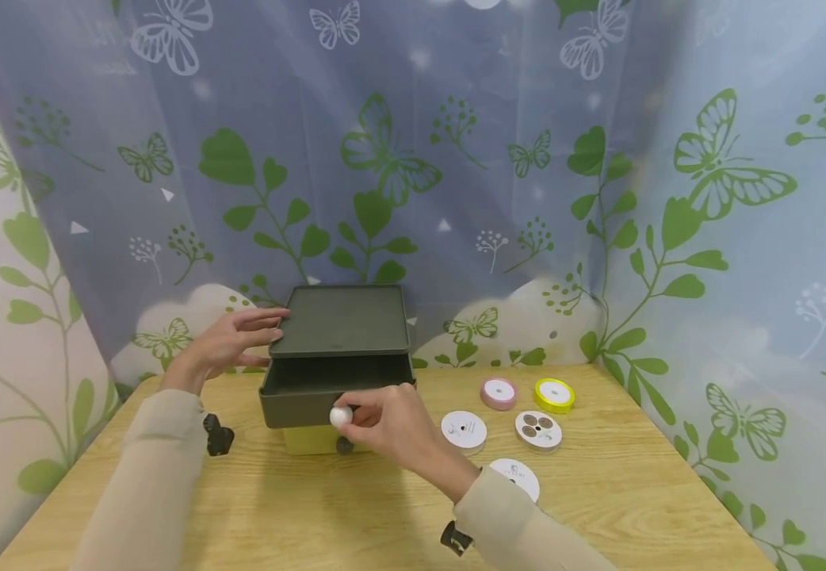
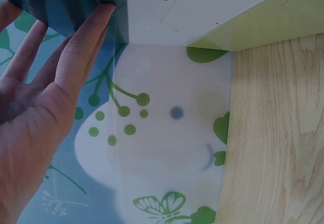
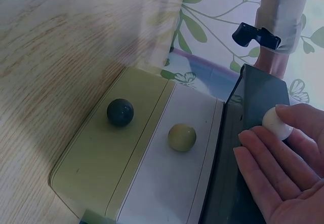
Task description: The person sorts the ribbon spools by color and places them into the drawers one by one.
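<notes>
A small drawer unit with a dark green top stands on the wooden table. Its dark green top drawer is pulled partway out, and the part of its inside that shows looks dark and bare. Thumb and fingers of my right hand pinch the round white knob on that drawer's front. My left hand, fingers extended, touches the unit's upper left side. Below, the right wrist view shows a white drawer with a yellowish knob and a yellow-green drawer with a dark knob.
To the right lie several flat ribbon spools: a pink one, a yellow one and white ones. My right sleeve partly covers the nearest spool. A butterfly-and-leaf curtain hangs behind the table.
</notes>
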Available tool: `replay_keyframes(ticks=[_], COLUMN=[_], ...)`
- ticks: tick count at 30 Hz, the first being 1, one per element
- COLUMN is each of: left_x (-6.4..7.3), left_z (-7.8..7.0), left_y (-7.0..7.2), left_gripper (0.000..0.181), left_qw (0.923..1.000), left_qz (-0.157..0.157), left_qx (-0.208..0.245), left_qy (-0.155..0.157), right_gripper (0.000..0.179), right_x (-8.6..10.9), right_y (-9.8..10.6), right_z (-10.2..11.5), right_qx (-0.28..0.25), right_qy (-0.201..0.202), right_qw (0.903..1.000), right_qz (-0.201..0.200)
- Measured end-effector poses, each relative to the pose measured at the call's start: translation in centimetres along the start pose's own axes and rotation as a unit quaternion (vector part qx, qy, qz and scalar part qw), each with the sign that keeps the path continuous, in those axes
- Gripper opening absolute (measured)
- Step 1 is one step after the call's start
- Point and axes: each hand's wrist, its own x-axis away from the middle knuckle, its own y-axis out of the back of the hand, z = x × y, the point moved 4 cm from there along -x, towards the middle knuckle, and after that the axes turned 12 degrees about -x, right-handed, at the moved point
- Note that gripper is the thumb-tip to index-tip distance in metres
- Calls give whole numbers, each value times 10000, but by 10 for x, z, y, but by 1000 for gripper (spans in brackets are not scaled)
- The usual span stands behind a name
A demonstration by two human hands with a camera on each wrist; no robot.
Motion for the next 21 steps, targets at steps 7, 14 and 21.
replay_keyframes(ticks=[7,14,21], left_x=[1,1,0], left_z=[-1,-2,-1], left_y=[0,0,0], left_gripper=[67,67,67], left_qw=[10000,10000,10000], left_qz=[-19,-23,-19], left_qx=[11,15,42], left_qy=[-15,-39,-50], right_gripper=[21,21,21], right_x=[8,18,27], right_y=[-2,-3,-6], right_z=[4,11,15], right_qx=[50,52,70], right_qy=[52,308,497], right_qw=[9999,9995,9987], right_qz=[99,99,126])
